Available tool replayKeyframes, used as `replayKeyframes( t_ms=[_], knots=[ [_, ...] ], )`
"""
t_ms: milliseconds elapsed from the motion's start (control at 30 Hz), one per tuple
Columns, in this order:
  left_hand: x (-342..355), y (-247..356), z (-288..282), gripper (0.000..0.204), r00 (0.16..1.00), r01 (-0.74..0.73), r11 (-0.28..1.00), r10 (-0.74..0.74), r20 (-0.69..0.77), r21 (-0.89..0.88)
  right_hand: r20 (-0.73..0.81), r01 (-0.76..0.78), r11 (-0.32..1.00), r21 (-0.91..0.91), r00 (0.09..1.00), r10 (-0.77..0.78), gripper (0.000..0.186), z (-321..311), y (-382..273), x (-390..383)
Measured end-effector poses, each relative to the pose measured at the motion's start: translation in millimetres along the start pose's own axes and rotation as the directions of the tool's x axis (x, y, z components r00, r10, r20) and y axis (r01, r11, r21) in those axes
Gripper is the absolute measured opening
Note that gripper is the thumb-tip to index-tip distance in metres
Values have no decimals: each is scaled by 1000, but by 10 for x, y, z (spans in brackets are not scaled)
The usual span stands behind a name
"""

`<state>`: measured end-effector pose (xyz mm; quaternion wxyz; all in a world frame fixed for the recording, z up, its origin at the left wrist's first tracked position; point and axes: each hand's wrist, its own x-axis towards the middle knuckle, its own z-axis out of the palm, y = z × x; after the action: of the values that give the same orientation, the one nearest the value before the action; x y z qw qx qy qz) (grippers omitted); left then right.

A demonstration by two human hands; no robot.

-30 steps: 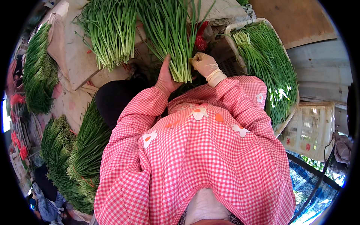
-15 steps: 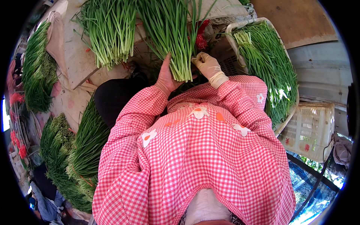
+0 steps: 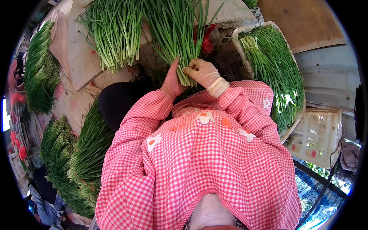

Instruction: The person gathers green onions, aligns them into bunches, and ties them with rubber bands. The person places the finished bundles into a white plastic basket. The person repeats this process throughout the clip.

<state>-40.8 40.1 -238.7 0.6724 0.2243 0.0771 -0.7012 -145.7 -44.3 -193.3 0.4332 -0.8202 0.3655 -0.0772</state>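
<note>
A bunch of long green garlic chives [image 3: 178, 34] stands before me, leaves pointing away and pale stem ends toward me. My bare left hand [image 3: 173, 83] is closed round its lower left side, thumb up along the stems. From the right, my gloved right hand [image 3: 204, 73] presses curled fingers against the front of the same stems, a little above their cut ends. Whether any single stem is pinched there is too small to tell. Just left of this bunch, a pile of loose garlic chives [image 3: 115, 32] lies on a board [image 3: 82, 63].
At my right are a white crate [image 3: 236, 41] filled with chives and another pale plastic crate [image 3: 315, 134]. Several chive bundles [image 3: 90, 149] lie at my left. Beyond my right hand is some red netting [image 3: 208, 42]. A brown board [image 3: 303, 23] lies far right.
My right hand has moved left from beside the bunch onto the front of its stems, and its fingers now cover part of them. My left hand keeps its hold.
</note>
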Motion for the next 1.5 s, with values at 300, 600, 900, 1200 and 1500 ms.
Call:
replayKeyframes(
  t_ms=[300, 600, 900, 1200, 1500],
  knots=[
    [34, 16, -67, 46, 998, -35, 998, 33, 45, 48, -64, 3, 784, 621, 997, 47, 5, -12, 189, -25],
    [32, -18, -57, 27, 999, -19, 995, 21, -24, 101, -304, -200, 911, 362, 898, 318, 36, -647, 1249, 23],
    [280, -69, -319, 54, 758, -177, -289, 570, 318, 941, 273, -255, 624, 738, 960, 70, 69, 79, -334, -68],
    [-371, -222, 318, 87, 851, -32, -287, 494, 177, 957, 405, -423, 187, 887, 905, 129, 27, 99, 149, 96],
    [-625, 174, 464, 77, 960, -88, 515, 272, -65, 853, 391, -425, -78, 902, 880, -270, 36, -491, -37, 3]
  ],
)
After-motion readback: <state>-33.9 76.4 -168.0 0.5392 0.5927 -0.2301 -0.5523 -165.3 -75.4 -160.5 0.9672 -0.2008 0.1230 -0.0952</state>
